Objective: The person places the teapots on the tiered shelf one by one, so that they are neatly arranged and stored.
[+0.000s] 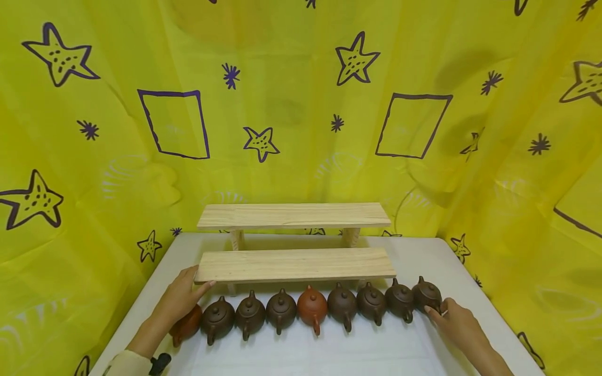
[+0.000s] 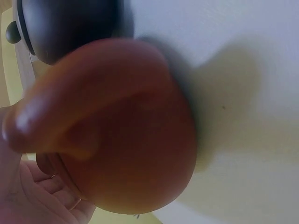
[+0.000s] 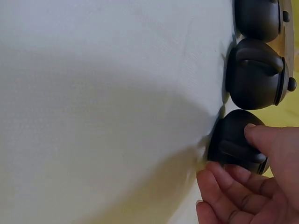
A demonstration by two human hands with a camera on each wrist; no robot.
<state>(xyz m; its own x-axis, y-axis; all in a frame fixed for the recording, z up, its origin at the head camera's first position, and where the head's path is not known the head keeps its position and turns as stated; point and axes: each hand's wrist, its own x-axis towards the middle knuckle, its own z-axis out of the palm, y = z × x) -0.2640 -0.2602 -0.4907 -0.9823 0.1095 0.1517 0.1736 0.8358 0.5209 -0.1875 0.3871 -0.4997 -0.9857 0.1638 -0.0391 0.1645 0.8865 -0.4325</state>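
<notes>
A row of small clay teapots runs along the white table in the head view. At its left end stands a reddish-brown teapot (image 1: 187, 325), with my left hand (image 1: 176, 300) above and behind it, partly covering it. The thumb of that hand lies across the left end of the lower wooden shelf (image 1: 296, 263). In the left wrist view the hand's fingers (image 2: 51, 191) show beyond the teapot, loosely bent. My right hand (image 1: 458, 324) holds the dark brown teapot (image 1: 426, 292) at the right end, thumb on one side and fingers on the other, near its handle.
Several dark teapots (image 1: 281, 308) and one more reddish teapot (image 1: 312, 307) stand side by side between the hands. Behind them rises a two-step wooden stand with an upper shelf (image 1: 293, 215). Yellow patterned cloth (image 1: 301, 104) surrounds the white table (image 1: 357, 350).
</notes>
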